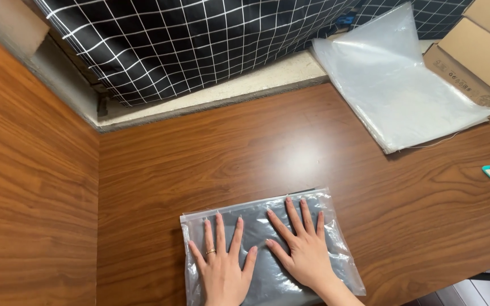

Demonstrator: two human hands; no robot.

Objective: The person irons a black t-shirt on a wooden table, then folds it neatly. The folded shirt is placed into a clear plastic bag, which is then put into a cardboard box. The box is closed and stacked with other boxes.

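Left hand [222, 269]: flat, palm down, fingers spread and pointing away from the body; ring on one finger. Right hand [303, 249]: flat, palm down, fingers spread, angled slightly leftward; bare forearm trailing toward lower right. Hands side by side, near each other.

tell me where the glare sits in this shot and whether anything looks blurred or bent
Head view: soft glare on the brown wood-grain table above the clear zip bag holding dark fabric, with small glints on the bag's wrinkles; the stack of clear plastic bags looks bright and washed out; both the left hand and right hand are sharp; table edges bow slightly from the wide lens.
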